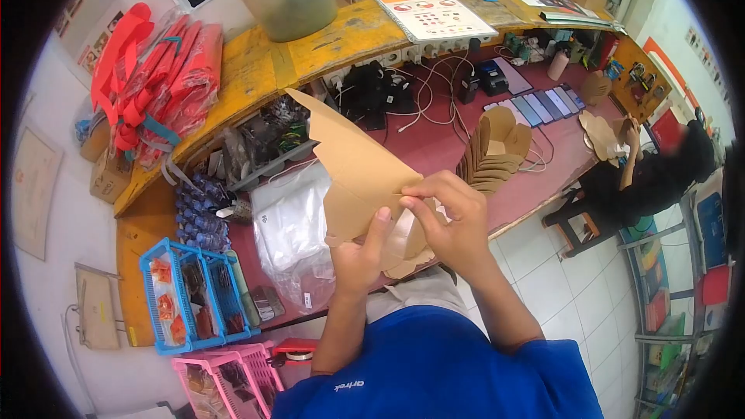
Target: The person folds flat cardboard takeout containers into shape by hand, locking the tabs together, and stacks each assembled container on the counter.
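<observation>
Left of the left hand (355,265) stands a blue plastic basket (203,342), with red plastic-wrapped bundles (190,66) farther forward. Beyond the right hand (450,213) and to its right lie smartphones (535,106) in a row, near a pink bottle (557,67).

A bright blue shirt (450,365) covers the person's torso, its loose short sleeves (547,368) ending near the elbows. Small white lettering (349,386), apparently "artrek", marks the front. Pale beige trousers (423,296) show past the hem. Forearms (504,306) and hands (448,221) are bare.
</observation>
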### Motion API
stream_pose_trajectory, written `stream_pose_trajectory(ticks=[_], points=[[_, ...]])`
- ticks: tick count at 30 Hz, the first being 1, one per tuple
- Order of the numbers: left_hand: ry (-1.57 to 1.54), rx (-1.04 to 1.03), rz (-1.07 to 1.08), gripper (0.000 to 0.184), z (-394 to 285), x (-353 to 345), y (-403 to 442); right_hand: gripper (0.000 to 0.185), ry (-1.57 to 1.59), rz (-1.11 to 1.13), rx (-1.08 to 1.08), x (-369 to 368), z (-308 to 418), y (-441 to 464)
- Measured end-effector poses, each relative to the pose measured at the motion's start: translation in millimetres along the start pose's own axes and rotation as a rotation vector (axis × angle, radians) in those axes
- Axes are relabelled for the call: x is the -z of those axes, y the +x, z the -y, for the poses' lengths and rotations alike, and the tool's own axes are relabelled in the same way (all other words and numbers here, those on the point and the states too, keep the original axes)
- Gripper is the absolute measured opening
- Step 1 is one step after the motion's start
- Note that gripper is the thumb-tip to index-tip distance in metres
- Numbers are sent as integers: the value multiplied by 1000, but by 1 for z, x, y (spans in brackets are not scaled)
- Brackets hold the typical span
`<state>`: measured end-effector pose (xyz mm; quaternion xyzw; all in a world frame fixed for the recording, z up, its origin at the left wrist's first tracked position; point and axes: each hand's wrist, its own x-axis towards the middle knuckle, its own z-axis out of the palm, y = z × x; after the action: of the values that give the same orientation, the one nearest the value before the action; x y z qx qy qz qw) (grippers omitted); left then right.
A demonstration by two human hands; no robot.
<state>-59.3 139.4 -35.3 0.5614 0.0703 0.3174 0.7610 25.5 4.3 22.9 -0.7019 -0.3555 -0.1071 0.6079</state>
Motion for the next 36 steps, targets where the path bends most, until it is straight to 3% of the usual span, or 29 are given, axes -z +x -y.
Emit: stream_pose_trajectory(ticks=[8, 17, 20, 26, 29, 31, 36], points=[[-49, 23, 37, 33, -6, -2, -1, 16, 1, 92, -80, 15, -1, 4], [346, -142, 148, 25, -12, -13, -2, 11, 19, 8, -147, 5, -7, -4], [271, -28, 77, 26, -11, -18, -4, 11, -11, 46, -175, 6, -4, -6], [282, -101, 69, 26, 1, -18, -5, 11, -50, -8, -140, 4, 6, -5], [135, -26, 27, 25, 2, -14, -2, 10, -25, 2, -144, 4, -1, -7], [78, 12, 110, 25, 2, -6, 5, 10, -96, 19, -54, 5, -8, -6], [227, -11, 186, 26, -3, 8, 6, 12, -116, 33, -3, 2, -18, -15]])
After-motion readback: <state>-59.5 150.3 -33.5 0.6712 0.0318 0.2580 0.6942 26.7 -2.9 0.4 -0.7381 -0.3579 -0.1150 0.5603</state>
